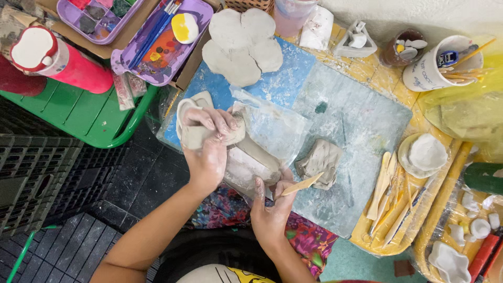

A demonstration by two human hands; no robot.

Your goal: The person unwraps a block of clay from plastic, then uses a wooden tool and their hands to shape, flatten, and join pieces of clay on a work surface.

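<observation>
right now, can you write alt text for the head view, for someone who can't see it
Seen from above, a person's left hand presses a slab of grey clay against a clay form on a dusty blue work board, while the right hand holds a flat wooden modelling tool. A flower-shaped clay slab, a paint palette and a yellow tray of wooden tools lie nearby.

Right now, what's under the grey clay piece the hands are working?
A clear plastic sheet lies under the clay piece, over the blue board. The left hand covers its upper end; the right hand, holding a wooden tool, hides its near edge.
</observation>
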